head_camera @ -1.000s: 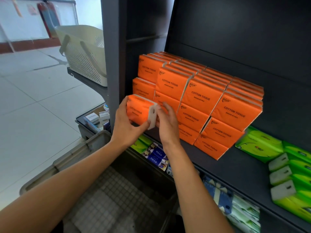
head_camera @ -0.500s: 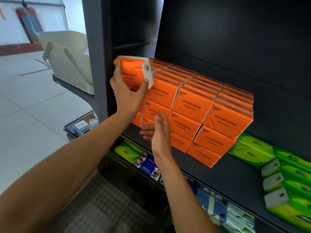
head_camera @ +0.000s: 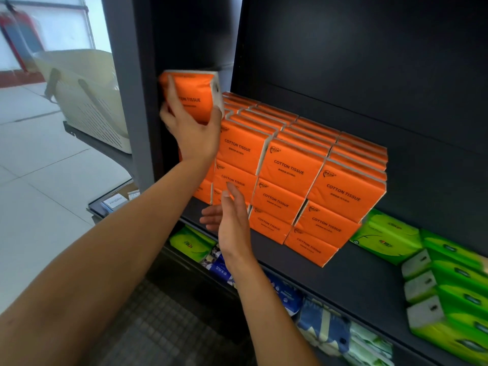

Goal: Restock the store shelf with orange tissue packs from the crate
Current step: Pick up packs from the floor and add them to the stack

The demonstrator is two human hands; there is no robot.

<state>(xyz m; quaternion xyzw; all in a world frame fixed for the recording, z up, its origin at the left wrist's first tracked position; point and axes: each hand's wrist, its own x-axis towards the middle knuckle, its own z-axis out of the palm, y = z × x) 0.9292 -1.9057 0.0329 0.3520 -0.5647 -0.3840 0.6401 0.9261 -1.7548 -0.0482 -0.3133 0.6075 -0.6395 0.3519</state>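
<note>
My left hand [head_camera: 191, 128] grips an orange tissue pack [head_camera: 195, 93] from below, with the thumb on its right end and fingers on its front, and holds it upright above the left end of the stack. The stack of orange tissue packs [head_camera: 290, 175] stands three tiers high on the dark shelf [head_camera: 351, 276]. My right hand [head_camera: 232, 220] hovers with straight fingers in front of the stack's lower left packs and holds nothing. The crate's gridded floor [head_camera: 163, 328] shows at the bottom, below my arms.
Green tissue packs [head_camera: 449, 281] fill the shelf's right side. Blue and green packs [head_camera: 324, 323] lie on the shelf below. A grey upright post [head_camera: 124, 96] bounds the shelf's left edge. A cream plastic basket [head_camera: 87, 93] sits on a cart to the left.
My left hand has lifted the orange pack from chest height up to above the stack's left end. My right hand has let go of it and now hangs open below.
</note>
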